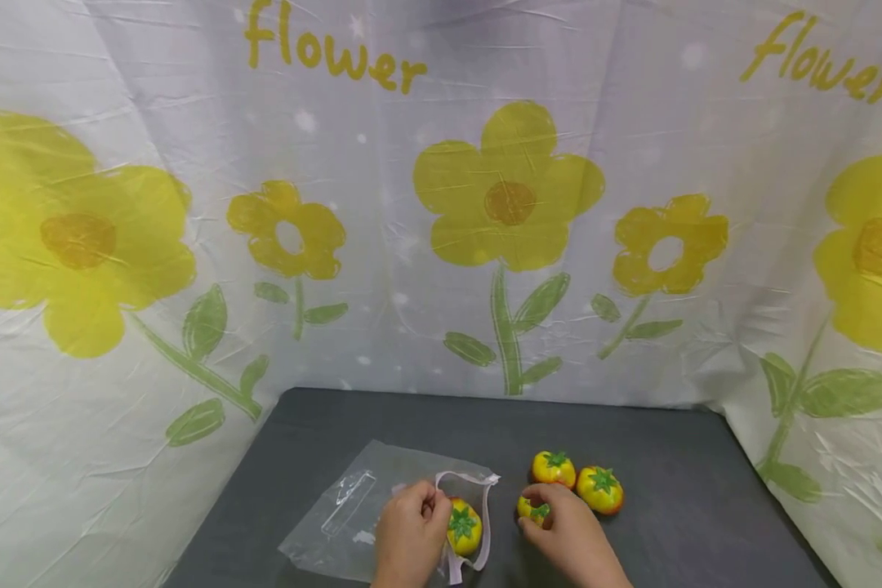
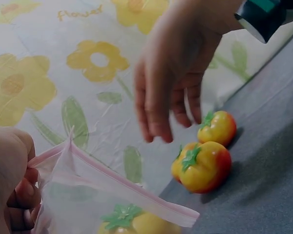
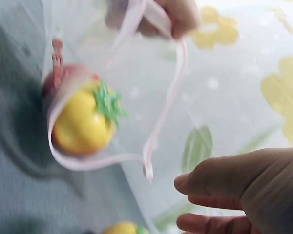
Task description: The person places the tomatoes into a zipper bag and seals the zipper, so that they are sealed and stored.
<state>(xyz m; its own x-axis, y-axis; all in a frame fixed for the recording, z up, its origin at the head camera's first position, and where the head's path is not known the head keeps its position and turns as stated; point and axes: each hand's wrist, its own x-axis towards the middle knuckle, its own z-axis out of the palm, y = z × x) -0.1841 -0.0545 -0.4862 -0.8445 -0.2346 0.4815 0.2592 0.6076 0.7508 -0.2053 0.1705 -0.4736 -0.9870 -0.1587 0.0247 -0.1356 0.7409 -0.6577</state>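
Observation:
My left hand pinches the rim of a clear plastic zip bag with a pale pink edge. The mouth of the bag gapes to the right, and one yellow-and-red toy tomato with a green leafy top lies inside it. My right hand hovers over a second toy tomato, which it partly hides in the head view. In the right wrist view its thumb and fingers are apart with nothing between them. Two more toy tomatoes sit just beyond that hand.
The dark grey tabletop carries all these things. Behind and at both sides hangs a pale curtain printed with yellow flowers. A dark strapped device sits on my right wrist.

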